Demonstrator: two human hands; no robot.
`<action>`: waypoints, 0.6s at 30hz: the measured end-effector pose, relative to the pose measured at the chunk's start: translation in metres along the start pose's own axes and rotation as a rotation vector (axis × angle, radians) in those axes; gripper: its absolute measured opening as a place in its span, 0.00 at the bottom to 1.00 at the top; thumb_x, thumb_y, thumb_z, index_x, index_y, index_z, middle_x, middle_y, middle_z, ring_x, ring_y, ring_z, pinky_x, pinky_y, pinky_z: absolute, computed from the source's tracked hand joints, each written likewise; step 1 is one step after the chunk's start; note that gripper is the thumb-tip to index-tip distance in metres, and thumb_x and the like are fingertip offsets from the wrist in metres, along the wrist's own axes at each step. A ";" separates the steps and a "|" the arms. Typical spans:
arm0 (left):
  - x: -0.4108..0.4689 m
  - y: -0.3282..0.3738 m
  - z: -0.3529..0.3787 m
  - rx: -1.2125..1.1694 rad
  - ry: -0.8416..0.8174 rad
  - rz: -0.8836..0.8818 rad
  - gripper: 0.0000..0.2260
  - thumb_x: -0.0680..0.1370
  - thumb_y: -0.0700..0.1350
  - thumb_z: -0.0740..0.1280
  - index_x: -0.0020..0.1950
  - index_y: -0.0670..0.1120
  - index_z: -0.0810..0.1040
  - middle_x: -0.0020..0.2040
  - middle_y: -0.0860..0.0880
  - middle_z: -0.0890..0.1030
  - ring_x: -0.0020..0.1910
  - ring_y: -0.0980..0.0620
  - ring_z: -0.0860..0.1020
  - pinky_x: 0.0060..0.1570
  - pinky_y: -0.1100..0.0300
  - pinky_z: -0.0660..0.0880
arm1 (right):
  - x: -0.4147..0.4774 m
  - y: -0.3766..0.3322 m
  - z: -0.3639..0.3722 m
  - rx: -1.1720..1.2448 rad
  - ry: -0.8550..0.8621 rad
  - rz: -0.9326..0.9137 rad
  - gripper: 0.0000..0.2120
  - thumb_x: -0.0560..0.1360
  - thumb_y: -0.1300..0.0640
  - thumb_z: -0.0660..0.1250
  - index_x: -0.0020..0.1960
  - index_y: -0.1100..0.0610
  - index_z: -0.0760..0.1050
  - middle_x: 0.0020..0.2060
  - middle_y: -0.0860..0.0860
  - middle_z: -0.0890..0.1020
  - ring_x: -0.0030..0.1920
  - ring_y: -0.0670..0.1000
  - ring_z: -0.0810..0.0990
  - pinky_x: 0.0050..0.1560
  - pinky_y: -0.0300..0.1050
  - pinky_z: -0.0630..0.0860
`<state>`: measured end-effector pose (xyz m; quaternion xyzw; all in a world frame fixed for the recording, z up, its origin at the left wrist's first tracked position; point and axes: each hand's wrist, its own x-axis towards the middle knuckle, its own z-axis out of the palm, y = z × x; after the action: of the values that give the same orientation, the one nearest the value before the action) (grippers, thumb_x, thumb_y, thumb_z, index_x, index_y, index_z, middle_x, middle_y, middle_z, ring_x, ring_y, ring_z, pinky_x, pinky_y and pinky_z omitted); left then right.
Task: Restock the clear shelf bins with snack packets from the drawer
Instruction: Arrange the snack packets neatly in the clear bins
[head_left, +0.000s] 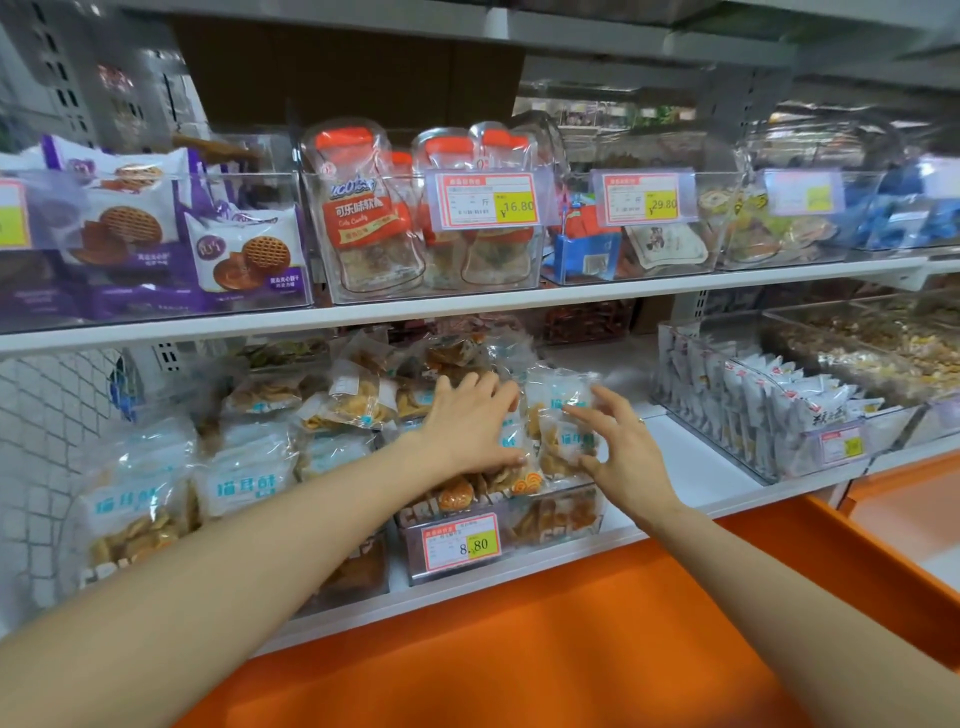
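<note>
A clear bin (550, 519) with an 8.80 price tag stands on the lower shelf, heaped with clear snack packets with blue lettering. My left hand (472, 423) lies flat on the heap, fingers spread, pressing the packets. An upright packet (558, 415) stands at the bin's right side. My right hand (623, 452) touches this packet with fingers apart, thumb at its lower edge. Neither hand is closed around a packet. The orange drawer (519, 649) is open below the shelf; its inside is out of view.
More of the same packets (239, 478) fill a bin to the left. A clear bin of white packets (779, 410) stands to the right, with bare white shelf (691, 457) between. The upper shelf holds bins of purple biscuit packs (156, 234) and orange-capped candy pouches (374, 208).
</note>
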<state>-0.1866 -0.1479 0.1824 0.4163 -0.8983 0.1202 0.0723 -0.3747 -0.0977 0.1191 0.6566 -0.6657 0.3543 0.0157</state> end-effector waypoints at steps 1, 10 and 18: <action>0.002 0.001 0.000 0.013 -0.009 0.001 0.29 0.72 0.62 0.66 0.67 0.47 0.64 0.65 0.48 0.69 0.64 0.47 0.67 0.63 0.46 0.61 | 0.002 0.001 0.001 -0.034 -0.015 -0.006 0.25 0.70 0.60 0.73 0.66 0.51 0.73 0.72 0.50 0.64 0.70 0.52 0.66 0.65 0.47 0.68; 0.023 -0.004 -0.010 -0.237 0.032 -0.012 0.35 0.72 0.66 0.64 0.72 0.49 0.60 0.72 0.49 0.64 0.70 0.48 0.63 0.65 0.48 0.61 | 0.023 -0.004 -0.015 0.079 0.063 0.008 0.36 0.70 0.65 0.72 0.73 0.51 0.62 0.73 0.52 0.61 0.72 0.54 0.61 0.68 0.50 0.62; 0.051 0.008 0.004 -0.115 -0.075 0.058 0.29 0.75 0.65 0.59 0.70 0.49 0.67 0.67 0.47 0.72 0.66 0.47 0.68 0.62 0.52 0.61 | 0.051 0.011 -0.018 0.192 -0.294 0.019 0.36 0.69 0.64 0.74 0.73 0.50 0.64 0.71 0.51 0.65 0.71 0.51 0.63 0.67 0.39 0.59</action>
<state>-0.2258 -0.1809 0.1890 0.3893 -0.9176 0.0546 0.0589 -0.3995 -0.1343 0.1528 0.6934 -0.6301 0.3166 -0.1480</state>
